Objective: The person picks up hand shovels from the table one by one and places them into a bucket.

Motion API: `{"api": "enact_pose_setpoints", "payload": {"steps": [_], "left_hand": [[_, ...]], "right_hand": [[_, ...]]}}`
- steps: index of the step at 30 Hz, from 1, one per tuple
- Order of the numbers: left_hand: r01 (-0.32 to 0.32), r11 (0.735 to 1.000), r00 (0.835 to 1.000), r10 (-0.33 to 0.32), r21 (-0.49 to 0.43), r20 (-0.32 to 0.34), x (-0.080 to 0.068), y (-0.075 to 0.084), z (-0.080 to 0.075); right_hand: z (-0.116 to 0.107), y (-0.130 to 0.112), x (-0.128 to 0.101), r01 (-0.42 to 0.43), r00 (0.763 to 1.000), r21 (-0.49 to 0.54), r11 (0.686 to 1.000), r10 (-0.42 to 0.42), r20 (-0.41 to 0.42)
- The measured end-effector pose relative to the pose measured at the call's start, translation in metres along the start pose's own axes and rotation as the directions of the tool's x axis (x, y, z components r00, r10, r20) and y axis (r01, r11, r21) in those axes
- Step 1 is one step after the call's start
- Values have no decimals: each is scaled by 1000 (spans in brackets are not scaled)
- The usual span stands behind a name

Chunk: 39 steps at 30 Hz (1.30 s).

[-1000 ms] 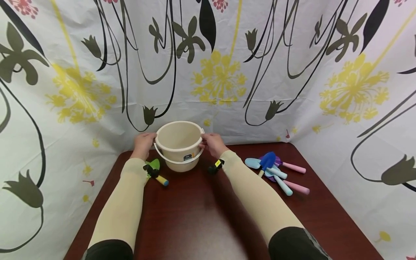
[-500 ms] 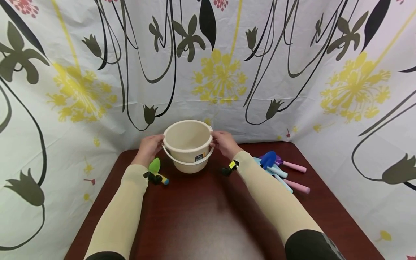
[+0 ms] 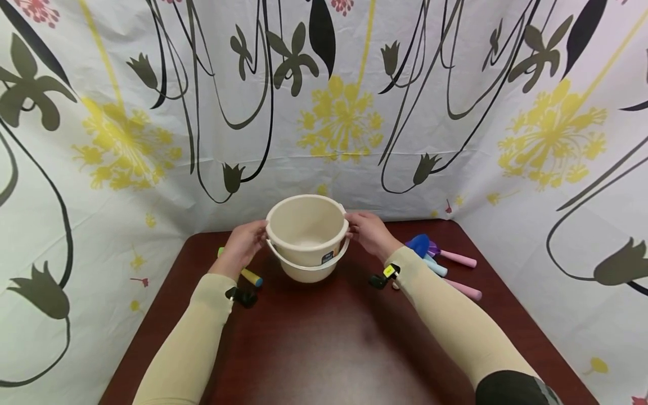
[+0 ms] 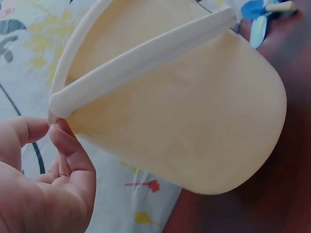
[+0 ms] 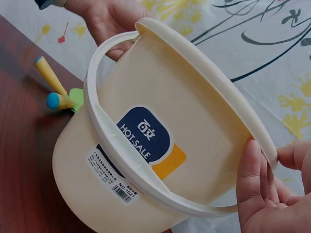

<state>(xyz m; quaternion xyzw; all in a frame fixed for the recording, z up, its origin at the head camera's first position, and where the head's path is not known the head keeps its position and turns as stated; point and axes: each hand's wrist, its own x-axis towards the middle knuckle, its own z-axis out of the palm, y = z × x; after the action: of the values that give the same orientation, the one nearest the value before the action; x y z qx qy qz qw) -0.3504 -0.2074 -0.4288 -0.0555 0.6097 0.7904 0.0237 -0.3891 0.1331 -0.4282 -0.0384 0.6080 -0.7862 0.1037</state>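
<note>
A cream plastic bucket (image 3: 304, 256) is held between my two hands near the back of the table, its mouth facing up. Its white handle (image 5: 121, 141) hangs down across the front, over a blue and orange label (image 5: 146, 133). At the left side of the rim, my left hand (image 3: 245, 243) pinches the edge between thumb and fingers, close by the handle's hinge in the left wrist view. Opposite, my right hand (image 3: 372, 233) grips the rim with thumb and fingers. The inside of the bucket shows only its bare cream wall in the head view.
Behind my left hand lie garden tools with yellow handles (image 3: 251, 277), partly hidden. To the right, partly behind my right forearm, is a pile of small trowels, including a blue trowel (image 3: 419, 245) and pink handles (image 3: 458, 259). A patterned curtain (image 3: 334, 185) borders the dark red table (image 3: 304, 337).
Both hands have carried the bucket to the right and slightly toward me. My left hand now covers more of the green tool, and my right forearm hides more of the trowel pile.
</note>
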Motion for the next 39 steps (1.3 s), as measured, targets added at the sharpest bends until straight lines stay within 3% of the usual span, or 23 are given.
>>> {"api": "enact_pose_setpoints", "payload": {"steps": [19,26,39], "left_hand": [[60,997,995,-55,-57,88,-44,-32,19],[67,995,992,-60,-68,112,-55,-35,24],[76,994,988,-64,-79,142,-66,-44,26]], "right_hand": [[-38,1,-43,-3,999,-39,999,5,40],[-43,1,-51,-10,999,-77,997,13,43],[-49,5,-65,-42,998,-54,998,44,34]]}}
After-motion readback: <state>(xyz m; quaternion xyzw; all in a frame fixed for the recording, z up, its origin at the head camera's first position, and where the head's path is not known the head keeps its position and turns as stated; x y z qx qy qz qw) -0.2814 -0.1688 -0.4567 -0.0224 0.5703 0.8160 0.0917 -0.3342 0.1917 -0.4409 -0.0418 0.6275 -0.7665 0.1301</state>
